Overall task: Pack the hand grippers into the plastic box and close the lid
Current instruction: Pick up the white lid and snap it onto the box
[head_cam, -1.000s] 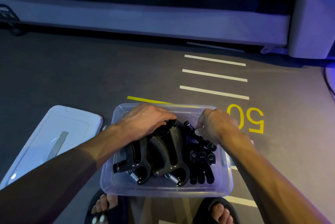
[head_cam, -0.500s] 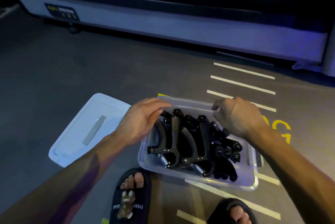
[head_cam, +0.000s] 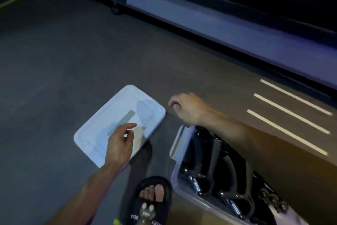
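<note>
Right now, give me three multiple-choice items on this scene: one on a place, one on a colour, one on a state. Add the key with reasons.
1. Where does the lid lie?
A. On the floor, to the left of the plastic box
B. On top of the box
C. Leaning against the machine base

2. What colour are the hand grippers in the box?
A. Red
B. Black
C. Yellow

3. What state is the left hand in?
A. Gripping a hand gripper
B. Open over the lid, holding nothing
C. Clenched in a fist

Key: 1 A, the lid lies flat on the grey floor, apart from the box. 2 B, their handles are black, with metal springs showing. 3 B, its fingers are spread loosely above the lid; the right hand also holds nothing.
</note>
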